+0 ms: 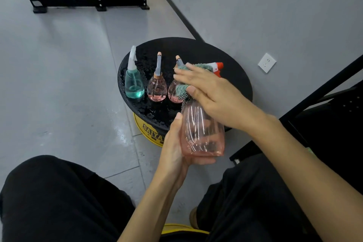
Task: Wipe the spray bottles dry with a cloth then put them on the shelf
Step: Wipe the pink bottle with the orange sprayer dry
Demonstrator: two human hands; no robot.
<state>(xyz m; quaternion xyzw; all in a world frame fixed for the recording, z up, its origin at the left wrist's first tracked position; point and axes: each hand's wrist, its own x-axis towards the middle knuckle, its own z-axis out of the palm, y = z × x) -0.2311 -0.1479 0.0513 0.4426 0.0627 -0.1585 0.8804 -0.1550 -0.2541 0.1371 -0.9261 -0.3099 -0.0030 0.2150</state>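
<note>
The pink spray bottle [202,133] is gripped round its base by the left hand [173,145], a teal cloth [181,89] is clasped over its neck by the right hand [210,92], and three smaller bottles [157,88] are stood upright just behind on the black worktop [225,55].

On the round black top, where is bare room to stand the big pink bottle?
Crowded at left: the teal bottle and two small pink bottles in a row. Bare: the rear of the round top behind them, and its right side beyond the right hand.
</note>
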